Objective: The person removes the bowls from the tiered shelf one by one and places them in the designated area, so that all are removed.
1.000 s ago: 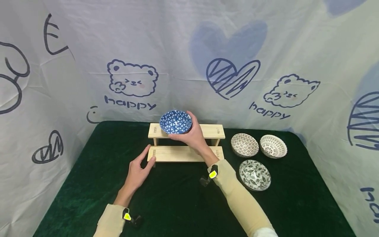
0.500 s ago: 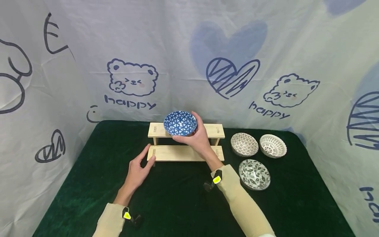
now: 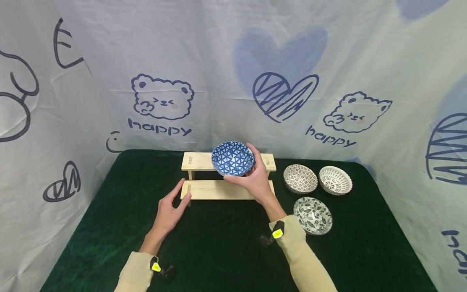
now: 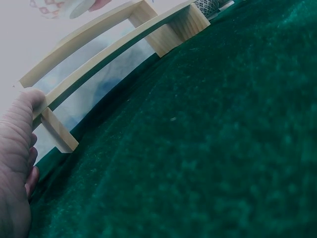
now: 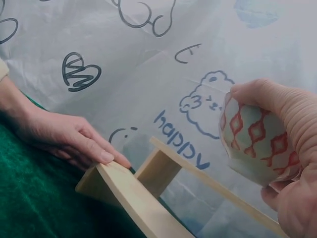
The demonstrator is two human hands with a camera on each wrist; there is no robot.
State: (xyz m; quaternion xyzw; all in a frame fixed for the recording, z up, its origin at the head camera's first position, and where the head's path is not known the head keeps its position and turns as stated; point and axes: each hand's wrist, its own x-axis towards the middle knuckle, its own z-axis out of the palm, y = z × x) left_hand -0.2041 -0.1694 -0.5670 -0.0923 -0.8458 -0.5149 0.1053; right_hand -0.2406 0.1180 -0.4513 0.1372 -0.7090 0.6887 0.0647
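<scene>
My right hand [image 3: 256,181] grips a small bowl [image 3: 232,158] by its right side, thumb below the near rim and fingers behind. Inside, the bowl has a blue-and-white triangle pattern; its outside [image 5: 256,134] shows red diamonds on white in the right wrist view. It is tilted with its inside toward the head camera and overlaps the upper board of a two-tier wooden stand [image 3: 215,190]. At the lower board's left end, my left hand [image 3: 169,213] holds the stand, thumb [image 4: 33,97] on the near edge, index finger along the end.
Right of the stand on the green cloth [image 3: 226,243] are a brown lattice-patterned bowl [image 3: 300,179], a white ribbed-pattern bowl [image 3: 335,180] and, nearer, a leaf-patterned bowl [image 3: 313,215]. A printed white curtain [image 3: 219,61] hangs close behind the stand.
My right hand has carried the blue-and-white bowl rightward and slightly nearer, from the stand's upper left toward its middle. My left hand stays at the stand's left end.
</scene>
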